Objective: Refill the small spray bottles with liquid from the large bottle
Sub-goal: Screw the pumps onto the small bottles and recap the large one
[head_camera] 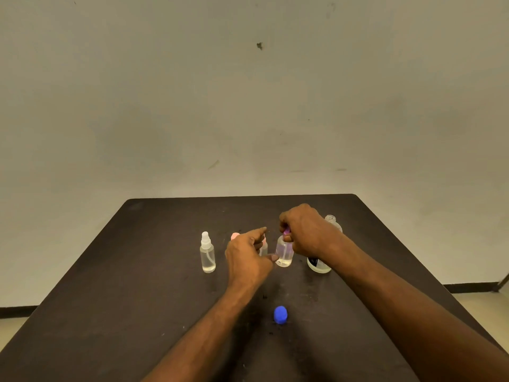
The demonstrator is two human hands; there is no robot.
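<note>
- My right hand (303,232) is curled over the purple cap (287,231) of a small clear bottle (284,253), fingers pinching that cap from above.
- My left hand (248,257) is at the same bottle's left side: the thumb tip touches its wall low down, the forefinger points away toward the far edge. I read this grip as loose and wide, though the other fingers are hidden behind the hand, so I can't be sure.
- The bottle stands upright on the dark worktop (137,299) with a little clear liquid at the bottom.
- A white-capped spray bottle (207,253) stands upright well to the left, about a third full.
- Behind my left hand sit a pink cap (234,236) and another small bottle (264,248), mostly hidden.
- The large bottle (319,264) stands open-necked just right of my right wrist; its dark label is too small and blurred to read.
- A blue cap (280,314) lies alone nearer me, between my forearms.
</note>
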